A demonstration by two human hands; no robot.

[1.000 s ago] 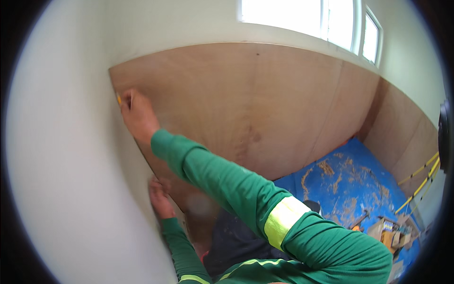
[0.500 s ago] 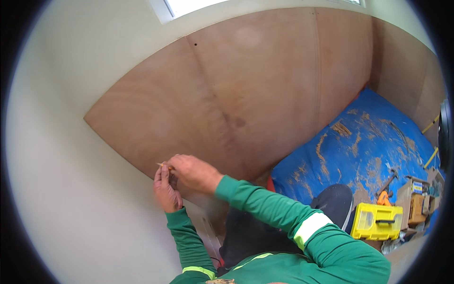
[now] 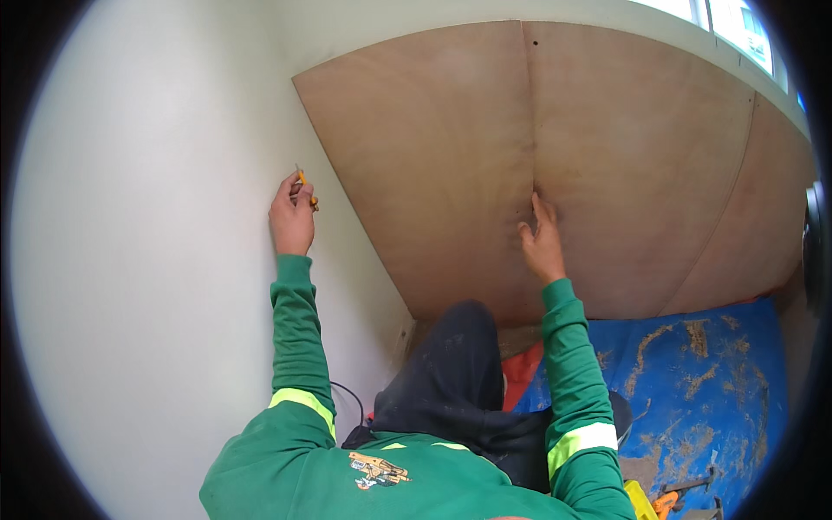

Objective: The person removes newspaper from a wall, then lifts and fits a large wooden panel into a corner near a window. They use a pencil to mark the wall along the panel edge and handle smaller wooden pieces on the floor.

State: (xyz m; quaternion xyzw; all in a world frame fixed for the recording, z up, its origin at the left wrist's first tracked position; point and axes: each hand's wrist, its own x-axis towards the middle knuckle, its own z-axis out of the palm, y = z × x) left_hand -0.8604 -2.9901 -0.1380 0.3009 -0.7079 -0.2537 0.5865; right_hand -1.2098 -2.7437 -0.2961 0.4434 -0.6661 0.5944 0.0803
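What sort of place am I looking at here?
Probably a room under construction or renovation: brown wood panels stand against a pale wall, a blue sheet is strewn with what looks like sawdust, and tools lie near its edge.

Fairly bright, soft daylight; window (image 3: 744, 33) above & toward R end of plywood panelling (image 3: 624, 165), panes nearly blown out. White wall (image 3: 165, 260) L of panelling mostly evenly lit, w/ faint soft shading nearest it. Fisheye distort. bows panelling's top edge; black vignette beyond it both sides. Little motion blur; fine detail bit soft, esp. on blue tarp (image 3: 745, 334) below panelling.
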